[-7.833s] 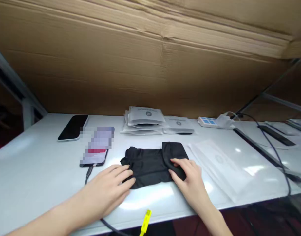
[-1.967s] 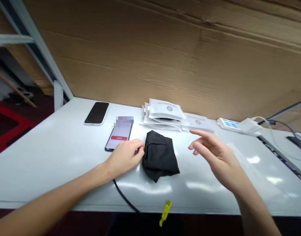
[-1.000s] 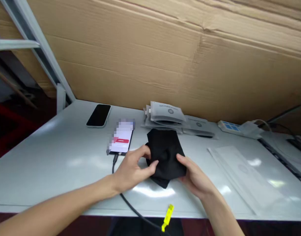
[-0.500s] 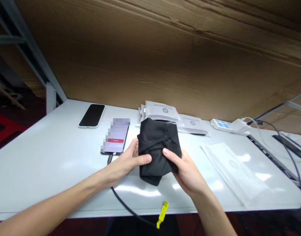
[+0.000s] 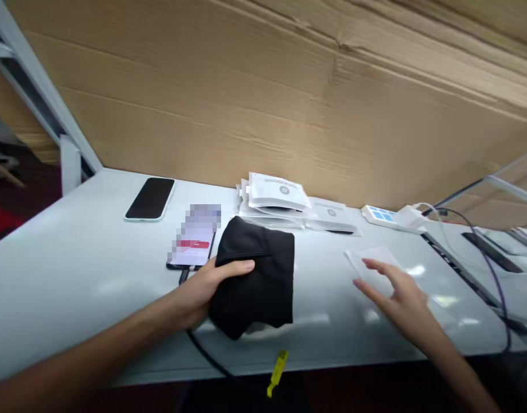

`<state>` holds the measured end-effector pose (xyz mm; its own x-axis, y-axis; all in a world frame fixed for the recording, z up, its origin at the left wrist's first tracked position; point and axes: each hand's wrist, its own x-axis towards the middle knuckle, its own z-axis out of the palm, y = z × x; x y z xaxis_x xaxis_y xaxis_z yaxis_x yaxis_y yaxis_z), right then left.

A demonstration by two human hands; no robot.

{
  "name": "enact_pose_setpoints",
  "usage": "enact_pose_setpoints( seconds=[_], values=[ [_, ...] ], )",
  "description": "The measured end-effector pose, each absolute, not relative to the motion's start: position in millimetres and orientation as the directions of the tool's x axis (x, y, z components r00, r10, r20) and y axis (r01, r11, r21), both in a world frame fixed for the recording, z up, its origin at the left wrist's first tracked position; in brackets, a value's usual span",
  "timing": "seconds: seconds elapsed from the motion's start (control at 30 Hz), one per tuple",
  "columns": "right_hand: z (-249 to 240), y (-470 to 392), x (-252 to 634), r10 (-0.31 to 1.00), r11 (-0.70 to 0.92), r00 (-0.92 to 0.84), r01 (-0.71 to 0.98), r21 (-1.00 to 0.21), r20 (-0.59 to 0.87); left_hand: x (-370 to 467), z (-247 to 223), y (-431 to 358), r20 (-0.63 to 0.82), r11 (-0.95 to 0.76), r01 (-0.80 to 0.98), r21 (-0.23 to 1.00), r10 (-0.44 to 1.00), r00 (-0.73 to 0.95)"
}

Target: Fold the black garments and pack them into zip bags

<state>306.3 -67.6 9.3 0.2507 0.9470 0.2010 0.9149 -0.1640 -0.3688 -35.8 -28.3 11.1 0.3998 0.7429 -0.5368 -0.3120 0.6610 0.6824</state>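
Note:
A folded black cloth garment (image 5: pixel 261 275) is held above the table by my left hand (image 5: pixel 207 287), thumb on top and fingers hidden underneath. Its exact kind does not show. To the right, my right hand (image 5: pixel 396 295) holds nothing, with thumb and fingers apart. It hovers over a translucent plastic bag (image 5: pixel 377 255) lying flat on the table, partly covered by the hand; whether they touch I cannot tell. Behind the garment is a stack of frosted printed bags (image 5: pixel 278 192) with dark contents, and another such bag (image 5: pixel 332 213) lies beside it.
A lit phone (image 5: pixel 194 241) with a black cable (image 5: pixel 207 355) lies left of the garment, and a dark-screened phone (image 5: pixel 150 199) farther left. A yellow tag (image 5: pixel 277 370) hangs at the front edge. A power strip (image 5: pixel 387 218) stands back right, before a cardboard wall (image 5: pixel 229 97).
My right hand has let go of the black garment and moved right to the plastic bag. My left hand keeps the garment, now slightly lower and left. The view has shifted a little.

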Motion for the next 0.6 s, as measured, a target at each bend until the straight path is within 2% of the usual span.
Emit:
enact_pose_setpoints(
  seconds=[0.13,0.3,0.4,0.5,0.6],
  values=[
    [-6.4,-71.3,345.1,0.916,-0.329,0.368,0.917,-0.227,0.162,-34.1,9.1,-28.6,-0.527,0.665,-0.31,0.68,0.737,0.423],
    [-7.5,-69.9,352.8,0.899,-0.357,0.405,0.898,-0.256,0.167,-29.5,4.3,-26.7,-0.517,0.599,-0.239,0.764,0.791,0.327],
    [-0.1,-68.2,341.1,0.913,-0.311,0.375,0.894,-0.321,0.159,-24.0,3.1,-26.9,-0.48,0.537,-0.207,0.818,0.835,0.27],
    [6.6,-68.5,310.1,0.947,-0.186,0.275,0.889,-0.419,0.163,-13.1,5.7,-29.8,-0.416,0.457,-0.241,0.856,0.887,0.203],
    [8.7,-66.4,266.7,0.976,-0.04,0.139,0.873,-0.487,0.169,1.2,12.3,-35.8,-0.392,0.457,-0.286,0.842,0.883,0.259]
  ],
)
